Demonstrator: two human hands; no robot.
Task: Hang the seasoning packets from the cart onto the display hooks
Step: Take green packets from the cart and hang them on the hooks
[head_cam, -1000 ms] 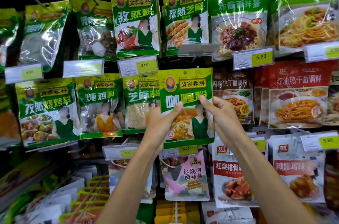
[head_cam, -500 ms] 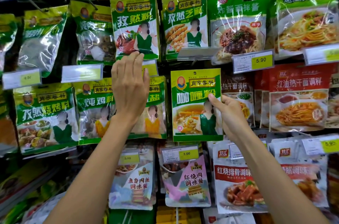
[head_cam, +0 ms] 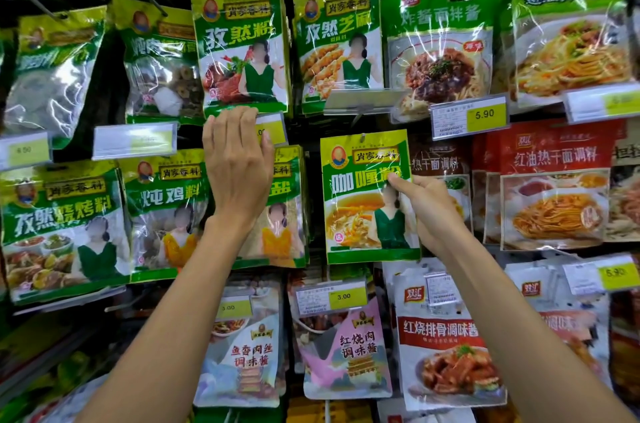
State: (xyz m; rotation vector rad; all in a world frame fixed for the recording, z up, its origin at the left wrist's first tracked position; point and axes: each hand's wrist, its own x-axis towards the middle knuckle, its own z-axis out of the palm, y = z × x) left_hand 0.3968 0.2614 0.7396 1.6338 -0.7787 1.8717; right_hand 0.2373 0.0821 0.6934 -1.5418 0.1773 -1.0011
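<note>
One packet [head_cam: 353,214] in right hand [head_cam: 429,211]; left hand [head_cam: 237,166] hides price tag [head_cam: 274,130].

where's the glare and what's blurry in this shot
Head view: white glare streaks cross the curry powder packet and the noodle sauce packet; the mid-left price tag is blurred unreadable, the 5.90 tag reads sharp; wide-angle distortion bends the frame edges.

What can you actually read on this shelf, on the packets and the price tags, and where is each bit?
"咖喱粉": held packet, pinched by the right hand.
"孜然粉": green packet above the left hand.
"孜然芝麻": next packet to its right.
"红油热干面调料": red packet.
"红烧排骨调味酱": white packet.
"5.90": upper price tag.
"3.00": lower price tag.
Fine print on both price tags: too small to read.
</note>
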